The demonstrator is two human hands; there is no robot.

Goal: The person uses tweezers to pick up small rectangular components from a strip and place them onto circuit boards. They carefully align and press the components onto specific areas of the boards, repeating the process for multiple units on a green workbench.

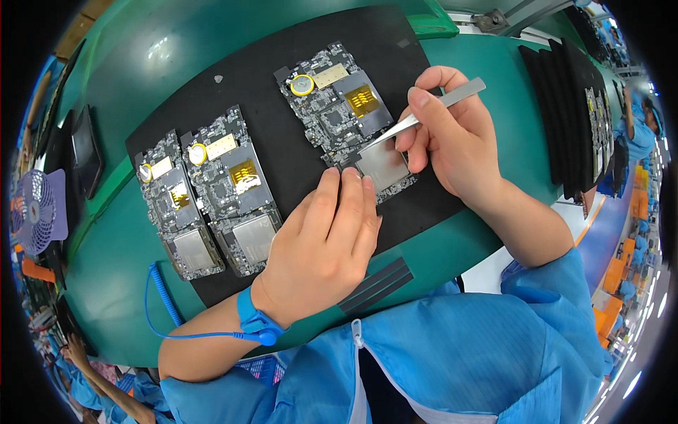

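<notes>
A circuit board with a yellow-ringed coin cell, a gold-coloured tape patch and a silver metal cover lies on a black mat. My right hand pinches metal tweezers, their tips down at the cover's upper left corner, beside a small dark patch. My left hand has its fingers stretched out, fingertips touching the board's lower left edge; its thumb is hidden. Two similar boards lie side by side to the left.
Black strips lie on the green table near my body. A blue coiled cord runs to my left wrist strap. Black sheets with boards stand at right. A purple fan is far left. Other people work nearby.
</notes>
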